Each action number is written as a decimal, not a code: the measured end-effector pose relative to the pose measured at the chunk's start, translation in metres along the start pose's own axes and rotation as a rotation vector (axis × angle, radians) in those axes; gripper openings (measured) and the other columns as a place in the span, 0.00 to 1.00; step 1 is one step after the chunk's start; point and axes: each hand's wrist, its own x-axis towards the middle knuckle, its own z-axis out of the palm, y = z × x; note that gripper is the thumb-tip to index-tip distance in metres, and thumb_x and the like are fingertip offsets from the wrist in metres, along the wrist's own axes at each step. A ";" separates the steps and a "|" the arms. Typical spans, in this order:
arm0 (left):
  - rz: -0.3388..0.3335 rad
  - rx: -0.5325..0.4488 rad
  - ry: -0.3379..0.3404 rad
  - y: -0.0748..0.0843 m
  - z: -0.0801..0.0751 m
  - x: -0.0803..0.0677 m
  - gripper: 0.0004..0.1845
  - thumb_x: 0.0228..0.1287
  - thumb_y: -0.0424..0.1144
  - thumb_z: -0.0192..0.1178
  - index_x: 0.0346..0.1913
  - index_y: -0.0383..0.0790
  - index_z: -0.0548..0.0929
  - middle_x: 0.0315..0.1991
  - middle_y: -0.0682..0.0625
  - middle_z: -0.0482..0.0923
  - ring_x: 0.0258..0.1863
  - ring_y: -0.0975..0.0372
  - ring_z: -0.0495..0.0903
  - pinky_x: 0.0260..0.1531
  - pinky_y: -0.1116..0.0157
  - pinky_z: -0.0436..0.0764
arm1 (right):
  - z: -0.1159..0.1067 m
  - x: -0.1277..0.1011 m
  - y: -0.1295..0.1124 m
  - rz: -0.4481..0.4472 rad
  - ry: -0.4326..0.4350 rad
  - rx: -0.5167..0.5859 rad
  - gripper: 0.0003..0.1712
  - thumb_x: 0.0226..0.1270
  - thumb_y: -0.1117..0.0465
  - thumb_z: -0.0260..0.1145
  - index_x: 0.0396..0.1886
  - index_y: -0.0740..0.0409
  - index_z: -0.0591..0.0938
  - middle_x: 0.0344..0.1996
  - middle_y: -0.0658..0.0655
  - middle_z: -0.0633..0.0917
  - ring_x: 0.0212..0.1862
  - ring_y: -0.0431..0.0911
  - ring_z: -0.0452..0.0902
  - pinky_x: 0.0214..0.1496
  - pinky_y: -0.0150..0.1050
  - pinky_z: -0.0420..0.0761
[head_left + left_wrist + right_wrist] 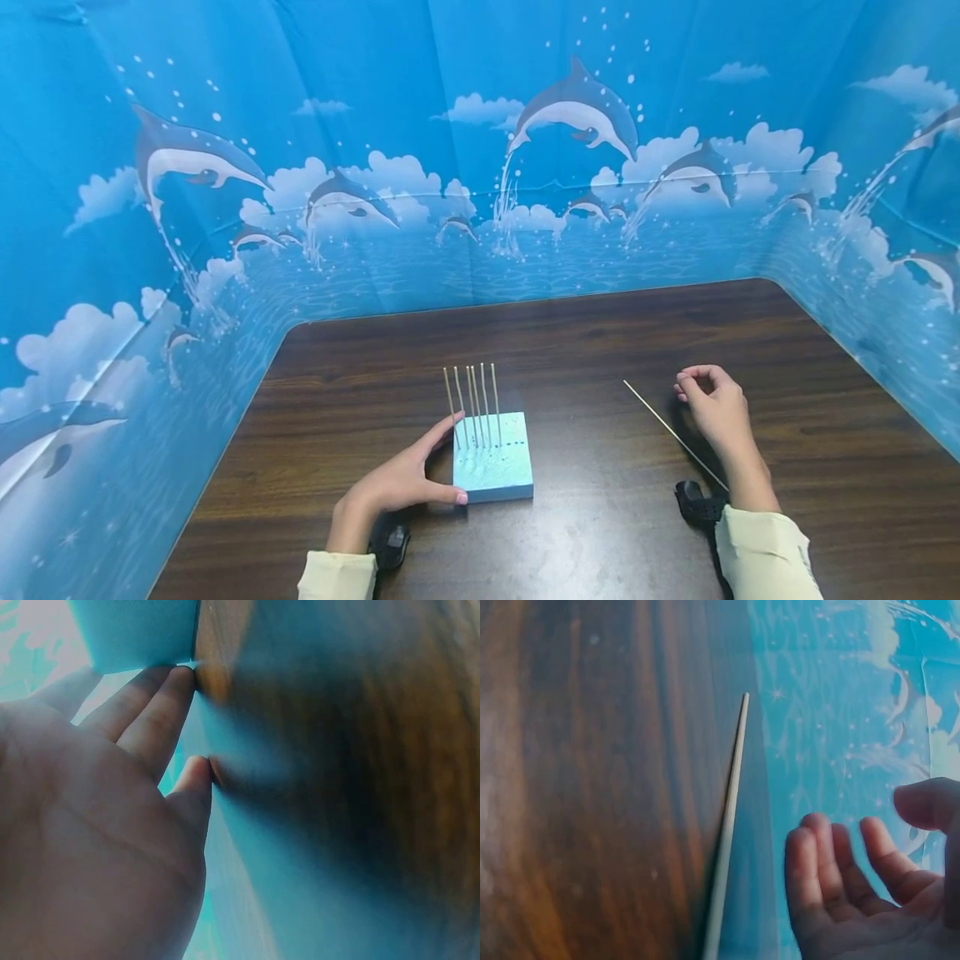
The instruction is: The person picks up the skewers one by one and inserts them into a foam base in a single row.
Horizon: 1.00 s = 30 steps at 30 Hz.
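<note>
A light blue foam block (491, 475) sits on the table, with several thin wooden sticks (495, 392) standing upright in it and a row of small dark holes in its top. My left hand (397, 479) holds the block from its left side, thumb at the front corner and index finger at the back corner. In the left wrist view its fingertips touch the side of the block (142, 634). A single wooden stick (660, 417) lies to the right of the block. Just beyond it, my right hand (716, 408) hovers with loosely bent fingers and nothing between them; the stick (731, 802) passes beside that hand (855, 900).
The dark wood-grain table (585, 533) has rounded back corners. A blue curtain (480, 275) printed with dolphins and clouds surrounds its back and sides. Black wrist straps (701, 504) sit below both hands.
</note>
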 end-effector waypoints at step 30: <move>0.004 0.010 0.013 0.000 0.001 -0.001 0.57 0.49 0.57 0.75 0.78 0.66 0.50 0.80 0.53 0.46 0.78 0.51 0.46 0.70 0.38 0.53 | 0.001 -0.008 0.013 -0.120 -0.303 -0.274 0.09 0.61 0.62 0.70 0.23 0.61 0.82 0.63 0.73 0.66 0.64 0.71 0.53 0.61 0.67 0.58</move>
